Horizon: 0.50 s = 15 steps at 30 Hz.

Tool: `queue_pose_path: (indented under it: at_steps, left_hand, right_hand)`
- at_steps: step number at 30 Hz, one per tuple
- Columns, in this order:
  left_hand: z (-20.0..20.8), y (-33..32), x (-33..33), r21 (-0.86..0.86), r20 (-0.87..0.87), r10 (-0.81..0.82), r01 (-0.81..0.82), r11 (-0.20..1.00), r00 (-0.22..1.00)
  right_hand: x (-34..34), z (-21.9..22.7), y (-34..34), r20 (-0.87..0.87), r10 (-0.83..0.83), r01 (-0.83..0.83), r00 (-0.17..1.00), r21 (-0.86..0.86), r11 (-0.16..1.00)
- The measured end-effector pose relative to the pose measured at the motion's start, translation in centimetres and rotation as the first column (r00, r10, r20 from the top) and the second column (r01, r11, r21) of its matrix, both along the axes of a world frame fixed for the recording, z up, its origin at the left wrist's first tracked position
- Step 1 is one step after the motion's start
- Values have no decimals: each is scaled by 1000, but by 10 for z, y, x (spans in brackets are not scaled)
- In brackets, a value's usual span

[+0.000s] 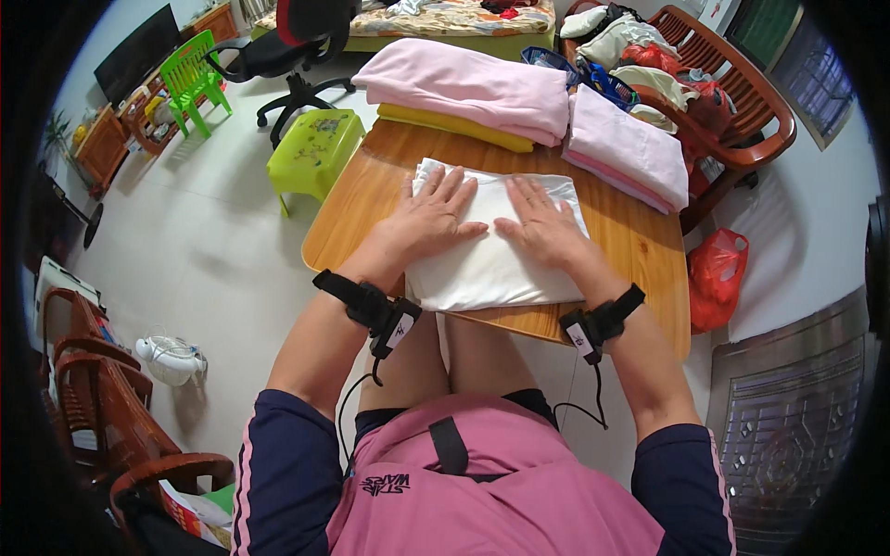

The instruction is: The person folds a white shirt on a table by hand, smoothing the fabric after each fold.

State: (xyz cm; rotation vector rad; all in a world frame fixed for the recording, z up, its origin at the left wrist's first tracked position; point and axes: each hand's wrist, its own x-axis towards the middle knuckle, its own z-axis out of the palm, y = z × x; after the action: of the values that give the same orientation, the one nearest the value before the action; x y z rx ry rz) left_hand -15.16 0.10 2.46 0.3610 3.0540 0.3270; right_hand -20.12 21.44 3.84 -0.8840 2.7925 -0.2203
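White cloth (496, 273) on wooden table (640, 255) above pale floor (185, 246); left hand (429, 219), right hand (547, 230) flat, outspread, empty.

floor (222, 255): pale, glossy | wall (765, 250): white | window (816, 88): upper right | door (788, 417): grey, patterned, lower right | tabletop (640, 255): brown wood | stool (320, 153): yellow-green, beside tabletop | office chair (311, 42): black, wheeled | green chair (188, 69): far left | TV (139, 54): upper left | bed (450, 44): far end, patterned cover | bench (765, 120): reddish wood, right

Close fisheye view from the head, downward onto the wooden table (640, 243)
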Motion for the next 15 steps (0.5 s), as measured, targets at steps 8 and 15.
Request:
queue_pose_path:
  at_steps: [8,15]
  left_hand:
    - [9,1,0,-24,67,29,-28,999,997]
    - [3,4,9,-22,37,77,-76,997,996]
  right_hand:
    - [-19,-1,33,-17,-257,257,966,11,966]
    - [-3,-9,62,-17,-259,259,966,15,966]
